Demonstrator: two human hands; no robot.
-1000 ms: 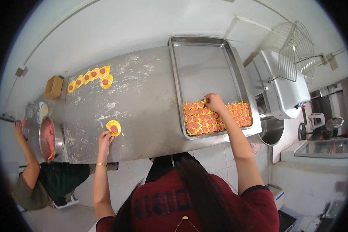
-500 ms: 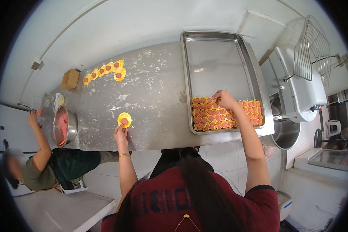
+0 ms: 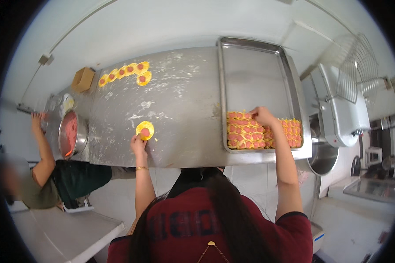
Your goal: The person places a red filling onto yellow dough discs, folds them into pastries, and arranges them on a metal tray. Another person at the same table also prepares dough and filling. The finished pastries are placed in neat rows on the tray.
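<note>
My left hand rests on the floured steel table, fingertips touching a round yellow dough wrapper with a dab of pink filling. My right hand reaches into the large metal tray and sits closed over the rows of filled yellow dumplings at the tray's near end; whether it holds one is hidden. The far half of the tray is bare metal.
A row of several filled wrappers lies at the table's far left beside a small cardboard box. Another person stands at the left by a steel bowl of pink filling. A white mixer with wire guard stands right.
The view has shifted, so the table and tray appear further right. My right hand has stayed on the dumpling rows and my left hand has stayed at the single wrapper.
</note>
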